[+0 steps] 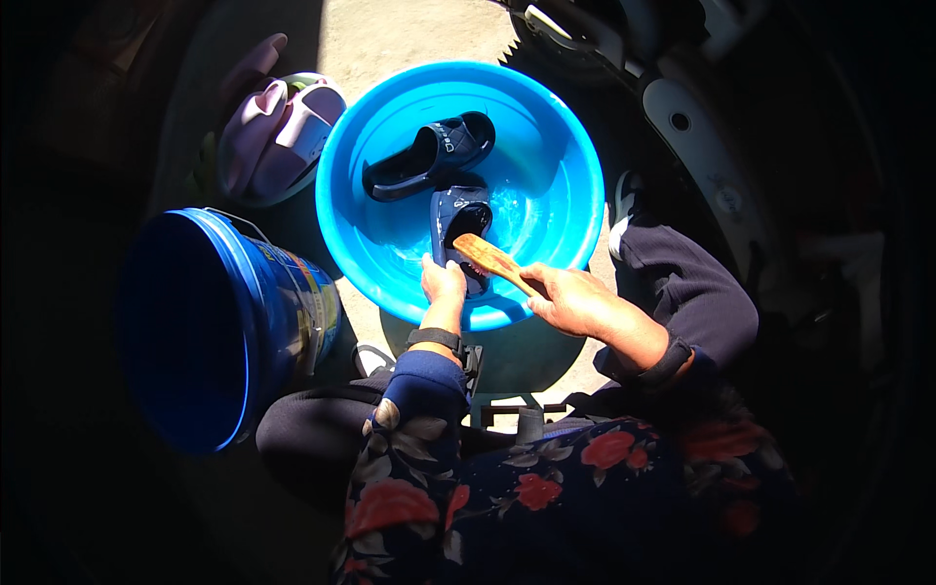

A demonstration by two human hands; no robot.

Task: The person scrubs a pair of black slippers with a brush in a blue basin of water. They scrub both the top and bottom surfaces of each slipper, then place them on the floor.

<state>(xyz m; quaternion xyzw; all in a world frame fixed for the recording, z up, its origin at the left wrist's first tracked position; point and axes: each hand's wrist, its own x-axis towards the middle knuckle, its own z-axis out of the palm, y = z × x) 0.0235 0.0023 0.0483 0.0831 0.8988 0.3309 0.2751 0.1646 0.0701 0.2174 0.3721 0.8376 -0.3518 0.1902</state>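
Before me stands a round blue plastic basin [578, 146] with shallow water in it. My left hand [443, 284] grips a dark navy slide sandal [459, 196] by its side near the basin's front rim. In my right hand [567, 296] is a wooden-handled scrub brush [486, 257], its handle slanting up to the left. Pinkish bristles show under the brush head, over the sandal's footbed. A second navy slide sandal [431, 157], with a quilted strap bearing light writing, lies behind the first in the basin. The brush hides part of the held sandal.
A large blue bucket [285, 307] with a wire handle lies tilted at the left, its mouth towards me. Behind it, pink-lilac slippers [281, 139] are piled in a light container. At the right is a white and dark wheeled vehicle part [702, 146]. My knees flank the basin.
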